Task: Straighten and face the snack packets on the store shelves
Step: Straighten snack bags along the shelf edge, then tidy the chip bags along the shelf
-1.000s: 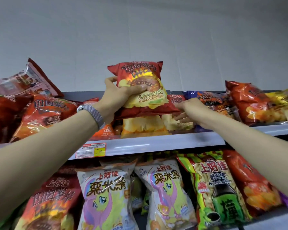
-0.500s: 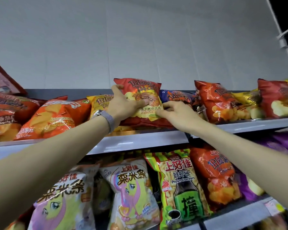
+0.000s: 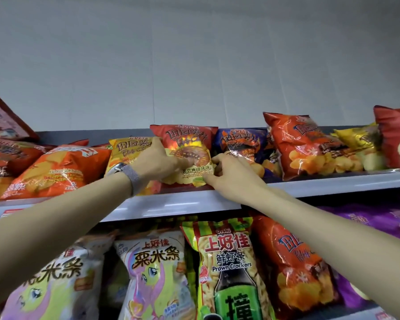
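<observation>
Red packet (image 3: 187, 144): glossy, crinkled plastic film. Shelf edge (image 3: 333, 184): smooth, shiny white strip. My watch band (image 3: 132, 176): fine metal mesh, dull sheen. Far wall (image 3: 194, 65): matt grey.

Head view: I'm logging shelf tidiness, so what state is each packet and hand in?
Red packet, upright on the top shelf, front outward, held by both hands.
Left hand, grips the red packet's left edge.
Right hand, pinches its lower right edge.
Yellow packet, leaning back, front outward.
Left orange packet, slumped back, tilted.
Prawn cracker packet, upright, front outward.
</observation>
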Action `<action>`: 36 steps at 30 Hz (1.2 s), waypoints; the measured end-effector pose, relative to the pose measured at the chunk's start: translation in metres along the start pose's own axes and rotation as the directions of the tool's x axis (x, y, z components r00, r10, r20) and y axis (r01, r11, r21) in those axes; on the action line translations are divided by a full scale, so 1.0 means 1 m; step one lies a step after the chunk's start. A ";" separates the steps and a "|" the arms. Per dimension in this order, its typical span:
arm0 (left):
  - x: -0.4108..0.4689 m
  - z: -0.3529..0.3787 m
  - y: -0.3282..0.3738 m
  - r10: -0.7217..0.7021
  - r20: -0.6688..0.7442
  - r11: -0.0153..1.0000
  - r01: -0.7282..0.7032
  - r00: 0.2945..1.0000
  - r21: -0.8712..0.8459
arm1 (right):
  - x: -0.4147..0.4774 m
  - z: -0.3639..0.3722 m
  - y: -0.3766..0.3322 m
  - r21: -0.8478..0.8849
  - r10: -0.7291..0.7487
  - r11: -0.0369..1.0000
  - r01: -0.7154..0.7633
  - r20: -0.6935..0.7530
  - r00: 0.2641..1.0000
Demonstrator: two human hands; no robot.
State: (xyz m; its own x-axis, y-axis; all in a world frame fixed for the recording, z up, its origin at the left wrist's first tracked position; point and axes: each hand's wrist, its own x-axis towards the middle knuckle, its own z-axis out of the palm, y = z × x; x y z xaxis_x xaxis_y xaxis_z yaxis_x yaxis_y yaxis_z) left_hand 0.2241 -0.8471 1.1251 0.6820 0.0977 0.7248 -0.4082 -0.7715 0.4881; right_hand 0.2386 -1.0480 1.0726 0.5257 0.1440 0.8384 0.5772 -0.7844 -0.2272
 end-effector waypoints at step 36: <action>-0.029 0.149 0.176 0.312 0.272 0.903 -0.373 0.910 0.213 | -0.059 -0.136 0.195 -0.308 0.075 0.932 -0.189 -0.347 0.935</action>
State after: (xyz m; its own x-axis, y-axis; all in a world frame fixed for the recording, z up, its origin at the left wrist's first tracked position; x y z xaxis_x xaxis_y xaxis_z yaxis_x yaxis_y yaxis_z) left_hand 0.2224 -1.0791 1.1175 0.6583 -0.3231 0.6799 -0.4943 -0.8667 0.0667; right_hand 0.2353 -1.2918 1.0465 0.3175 -0.1338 0.9388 0.2460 -0.9445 -0.2178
